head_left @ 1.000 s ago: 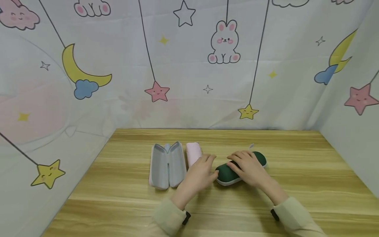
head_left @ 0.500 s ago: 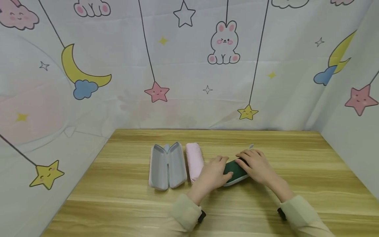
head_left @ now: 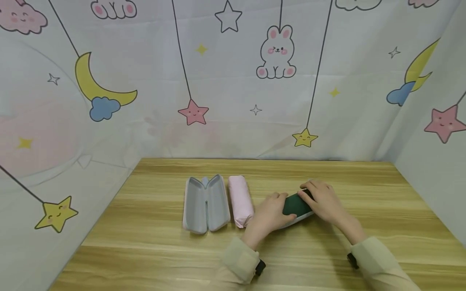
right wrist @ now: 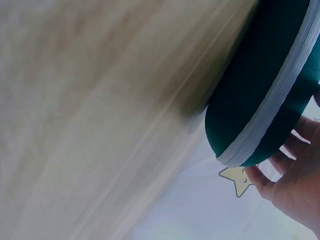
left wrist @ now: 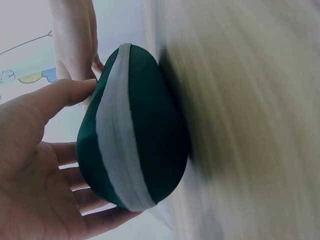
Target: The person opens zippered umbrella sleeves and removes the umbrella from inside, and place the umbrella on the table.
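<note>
Case (head_left: 296, 206) of dark green fabric, long and rounded, with a pale grey zip band (left wrist: 116, 130) along its edge, lying on the wood-grained table (head_left: 127, 250) in front of the person, between the two hands. Long axis on a slant: near end toward the left, far end toward the right. Grasped at the near left end by the left hand (head_left: 267, 216), thumb and fingers at different sides; grasped toward the far right end by the right hand (head_left: 324, 202), also with bent fingers. Neither hand clearly nearer, one for each end. Just left of the left hand, a pink, soft-looking wrapped bundle (head_left: 241, 200), its length pointing away from the person. Farther left, beside this bundle, a grey-lined case (head_left: 196, 210), spread open. Behind, a white printed cloth (head_left: 233, 89).
</note>
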Demonstrator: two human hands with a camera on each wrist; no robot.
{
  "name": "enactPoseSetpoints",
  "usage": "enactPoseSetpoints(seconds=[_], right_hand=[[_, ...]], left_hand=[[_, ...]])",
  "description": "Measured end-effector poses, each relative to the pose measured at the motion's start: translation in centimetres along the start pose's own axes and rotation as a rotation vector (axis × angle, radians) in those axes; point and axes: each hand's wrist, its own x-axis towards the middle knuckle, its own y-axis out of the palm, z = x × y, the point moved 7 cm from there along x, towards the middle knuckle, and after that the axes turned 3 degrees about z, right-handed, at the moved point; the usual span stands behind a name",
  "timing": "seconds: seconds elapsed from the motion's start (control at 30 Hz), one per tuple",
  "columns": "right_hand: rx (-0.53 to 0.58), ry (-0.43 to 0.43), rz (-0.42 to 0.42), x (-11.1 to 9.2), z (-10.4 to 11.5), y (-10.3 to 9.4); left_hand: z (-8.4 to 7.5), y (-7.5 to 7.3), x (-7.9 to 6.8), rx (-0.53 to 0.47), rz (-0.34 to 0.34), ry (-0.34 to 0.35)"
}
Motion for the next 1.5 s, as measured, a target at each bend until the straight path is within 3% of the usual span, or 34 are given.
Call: enactPoseSetpoints(seconds=[0.17,0.33,0.57,0.8,1.1,1.37,1.5], right_hand=[[0.021,0.025,-0.037,0.2,-0.9,-0.6],[0.037,0.056,-0.009,0.5,-1.6,-0.9],[0.014,0.049,0.094,1.4,-2.1,-0.8],[0.137,0.042,0.214,2.7,-3.3,-0.3],[0.219,-0.027,0.347,4.1,-3.4,-0.2],[0.249,0.02,0.46,4.9,-3.7,0.4],[0.272,0.023,0.466,5.0,-3.7,0.5]], left_hand=[[-0.2,0.2,-0.1,0.013,-0.02,0.004],[-0.4,0.1,-0.4,0.04,-0.028,0.011],[-1.0,0.1,-0.6,0.128,-0.042,0.008],[-1.3,0.2,-0.7,0.176,-0.063,0.0],[-1.4,0.2,-0.9,0.205,-0.077,0.001],[-1.7,0.2,-1.2,0.235,-0.103,0.002],[-1.7,0.2,-1.2,0.231,-0.107,-0.003]])
